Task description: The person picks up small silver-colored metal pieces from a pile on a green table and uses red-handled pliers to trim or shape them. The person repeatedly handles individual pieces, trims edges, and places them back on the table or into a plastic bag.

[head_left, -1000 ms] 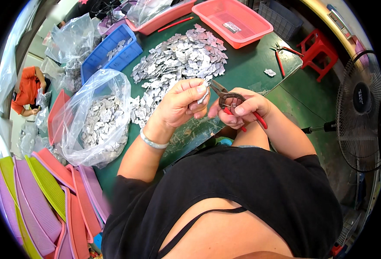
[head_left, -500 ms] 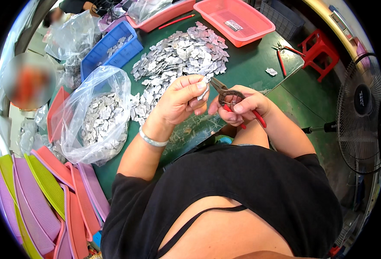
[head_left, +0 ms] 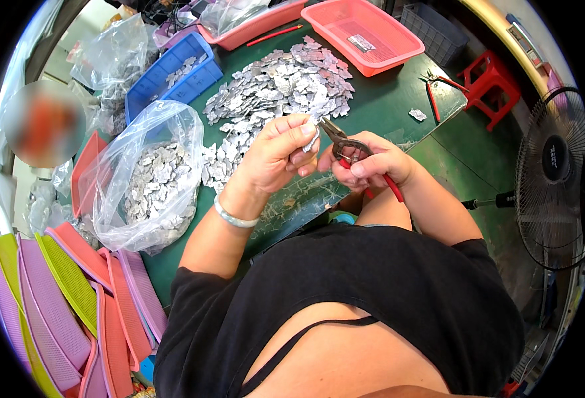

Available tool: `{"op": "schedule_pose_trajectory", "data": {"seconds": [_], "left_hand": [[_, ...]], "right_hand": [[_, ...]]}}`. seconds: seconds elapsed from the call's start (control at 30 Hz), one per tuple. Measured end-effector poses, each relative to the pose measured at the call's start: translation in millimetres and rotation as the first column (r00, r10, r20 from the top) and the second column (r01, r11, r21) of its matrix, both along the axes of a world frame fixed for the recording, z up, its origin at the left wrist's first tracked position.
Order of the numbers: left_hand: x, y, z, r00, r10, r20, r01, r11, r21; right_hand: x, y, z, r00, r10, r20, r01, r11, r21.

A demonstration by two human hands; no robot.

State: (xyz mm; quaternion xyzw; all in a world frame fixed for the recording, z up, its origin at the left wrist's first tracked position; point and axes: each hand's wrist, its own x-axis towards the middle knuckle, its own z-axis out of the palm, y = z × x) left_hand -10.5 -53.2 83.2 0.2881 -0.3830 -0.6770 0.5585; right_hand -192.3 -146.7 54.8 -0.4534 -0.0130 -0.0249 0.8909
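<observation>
Between thumb and fingers, my left hand [head_left: 280,151] pinches a small grey metal piece [head_left: 312,140], mostly covered by the fingertips. My right hand [head_left: 379,162] is closed round the red handles of a pair of nippers [head_left: 349,146]. The jaws of the nippers reach the piece's edge beside my left thumb; whether they bite on it is too small to tell. Beyond my hands, a large heap of similar flat grey pieces [head_left: 279,83] lies on the green table [head_left: 292,209]. Left of my left forearm, a clear plastic bag [head_left: 190,129] holds many more.
A blue bin [head_left: 136,103] and a pink tray [head_left: 405,50] stand at the back. More red-handled pliers [head_left: 434,99] and a single piece [head_left: 417,115] lie at the right. Stacked coloured baskets [head_left: 54,318] fill the lower left. A fan [head_left: 554,159] and red stool [head_left: 498,86] stand right.
My right hand has shifted slightly left and turned the nippers a little, their handles now lying closer together. My left hand keeps its pinch on the metal piece.
</observation>
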Motion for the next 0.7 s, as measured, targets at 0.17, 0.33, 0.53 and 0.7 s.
{"op": "schedule_pose_trajectory", "data": {"seconds": [0.17,0.33,0.53,0.7], "left_hand": [[5.6,1.6,-3.4,0.999,0.047,0.016,-0.047,0.998,0.042],[0.1,3.2,0.9,0.998,0.045,0.032,-0.046,0.998,0.035],[0.9,2.9,0.5,0.993,0.098,0.072,-0.101,0.994,0.046],[-0.6,3.1,0.4,0.985,0.146,0.093,-0.153,0.985,0.080]], "right_hand": [[7.7,2.7,4.1,0.861,-0.432,0.269,0.435,0.347,-0.831],[4.0,1.1,9.3,0.938,-0.339,0.069,0.302,0.708,-0.638],[6.0,-1.0,8.3,0.892,-0.426,0.150,0.371,0.504,-0.780],[8.9,-4.8,2.5,0.793,-0.440,0.420,0.488,0.048,-0.871]]}}
